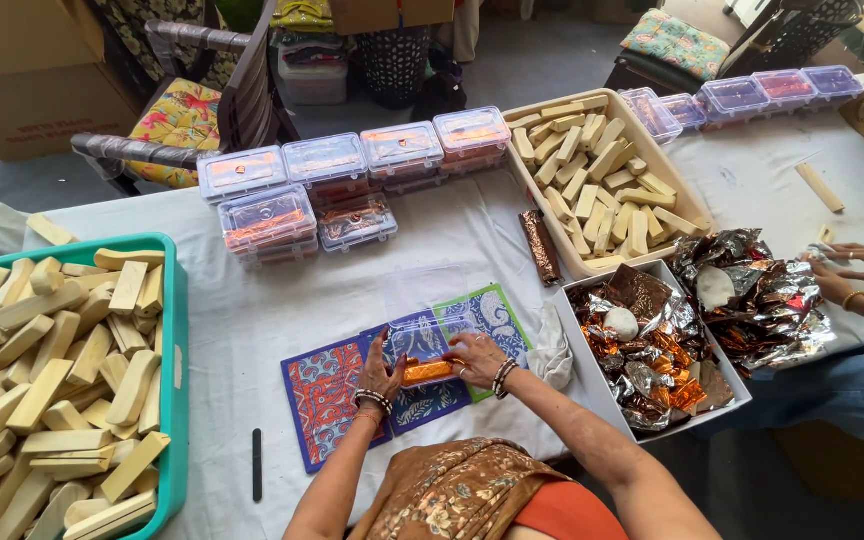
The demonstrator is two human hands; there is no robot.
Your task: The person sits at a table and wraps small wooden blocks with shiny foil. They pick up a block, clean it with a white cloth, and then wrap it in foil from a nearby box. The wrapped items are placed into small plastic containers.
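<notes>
Hands (pixel 427 368) cupped around orange bar (pixel 426 372)

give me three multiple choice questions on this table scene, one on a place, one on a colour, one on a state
1. Where does the teal tub of pale bars stand?
A. at the table's left end
B. on the chair
C. inside the white box

2. What colour is the wrapped bar between the person's hands?
A. green
B. orange
C. black

3. How is the clear box in front of the person?
A. shut and stacked
B. crushed flat
C. open, lid raised

Answers: 1 A, the tub sits at the left edge of the white cloth. 2 B, the left hand and right hand press a shiny orange bar into the box. 3 C, its see-through lid stands up behind the bar, unlike the shut boxes in the row beyond.
</notes>
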